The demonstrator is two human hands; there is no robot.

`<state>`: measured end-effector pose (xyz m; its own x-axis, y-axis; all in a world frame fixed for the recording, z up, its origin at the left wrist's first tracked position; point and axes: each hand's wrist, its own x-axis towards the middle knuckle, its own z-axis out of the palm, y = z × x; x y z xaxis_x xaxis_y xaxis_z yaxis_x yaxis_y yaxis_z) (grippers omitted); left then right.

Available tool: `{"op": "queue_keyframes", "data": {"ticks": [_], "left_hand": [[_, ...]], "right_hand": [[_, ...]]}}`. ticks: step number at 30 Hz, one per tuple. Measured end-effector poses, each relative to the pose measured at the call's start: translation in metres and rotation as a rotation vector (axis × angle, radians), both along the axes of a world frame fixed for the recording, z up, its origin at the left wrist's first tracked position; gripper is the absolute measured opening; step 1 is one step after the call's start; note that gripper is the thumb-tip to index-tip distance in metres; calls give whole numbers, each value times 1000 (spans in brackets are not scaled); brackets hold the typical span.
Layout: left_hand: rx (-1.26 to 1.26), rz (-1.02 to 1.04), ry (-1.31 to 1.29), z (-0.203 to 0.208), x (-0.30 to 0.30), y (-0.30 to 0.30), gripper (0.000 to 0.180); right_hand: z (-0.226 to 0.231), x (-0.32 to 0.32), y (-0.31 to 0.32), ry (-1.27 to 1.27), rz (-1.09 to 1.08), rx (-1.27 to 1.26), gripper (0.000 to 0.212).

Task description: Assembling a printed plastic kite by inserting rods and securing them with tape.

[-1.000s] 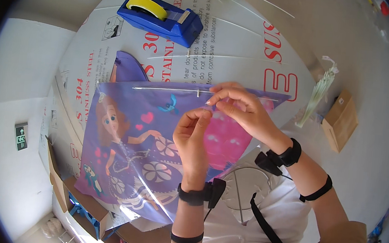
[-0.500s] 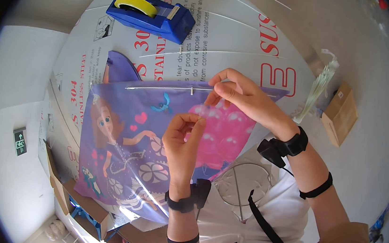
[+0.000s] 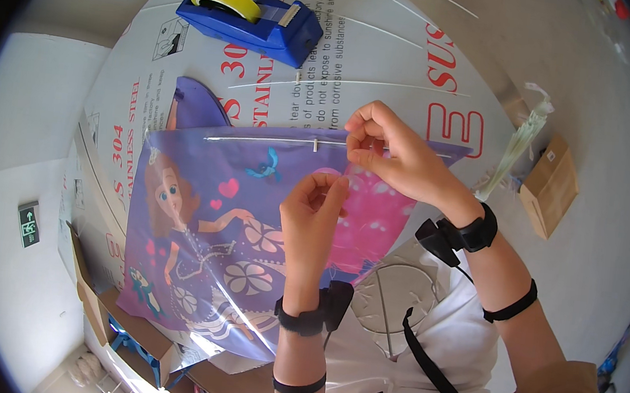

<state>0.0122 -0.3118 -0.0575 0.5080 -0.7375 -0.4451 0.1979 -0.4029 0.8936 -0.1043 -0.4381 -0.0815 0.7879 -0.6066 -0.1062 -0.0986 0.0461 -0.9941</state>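
A purple plastic kite sheet (image 3: pixel 218 167), printed with a cartoon princess, pink hearts and a pink patch, lies spread before me. A thin white rod (image 3: pixel 259 141) runs along its far edge, with a small white fitting (image 3: pixel 316 145) on it. My left hand (image 3: pixel 308 223) is above the middle of the sheet, thumb and forefinger pinched together. Just beyond it to the right, my right hand (image 3: pixel 403 160) is closed near the rod, its fingertips curled toward the thumb. Whatever either pinch holds is too small to make out.
A blue tape dispenser (image 3: pixel 293 41) with yellow tape stands at the far left of the printed board (image 3: pixel 391 59). Loose white rods (image 3: pixel 350 83) lie across the board. At right are a bundle of pale rods (image 3: pixel 516 145) and a cardboard box (image 3: pixel 550 187); another open box (image 3: pixel 93 300) is lower left.
My left hand has moved right and slightly away from me, closer to the right hand. The right hand's fingers have curled in more. The sheet lies nearly as before.
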Motion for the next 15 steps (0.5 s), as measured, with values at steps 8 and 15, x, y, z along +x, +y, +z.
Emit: {"op": "queue_keyframes", "data": {"ticks": [8,15], "left_hand": [[197,-2,-55,-7,13,-32,24],[231,9,-111,-17,17,-35,26]], "right_hand": [[-9,19,-4,186,-134,-453,26],[-16,26,-2,230,-164,-577,26]]}}
